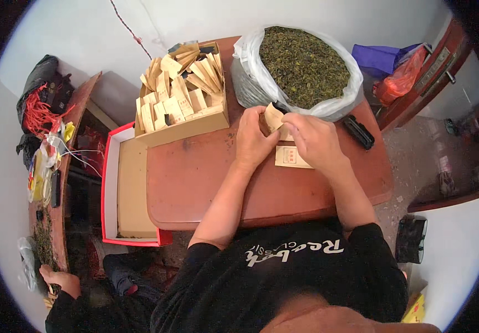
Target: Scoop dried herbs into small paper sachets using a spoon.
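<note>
Between my hands, above the table's far middle, is a small brown paper packet (273, 117) with something dark at its upper edge. My left hand (254, 137) is closed round its left side, thumb toward me. The fingers of my right hand (312, 139) pinch its right edge. Flat on the table just below them lies another brown packet (292, 157) with a reddish printed mark, partly covered by my right hand. Right behind my hands stands a big whitish plastic bag (244, 55), open at the top and full of dried green-brown leaves (303, 66).
A cardboard box (189, 132) crammed with brown packets (178, 94) stands at the table's far left. Beside the table is a red-edged box (134, 216). A black object (357, 132) lies near the right edge. Another person's hand (61, 280) is at lower left.
</note>
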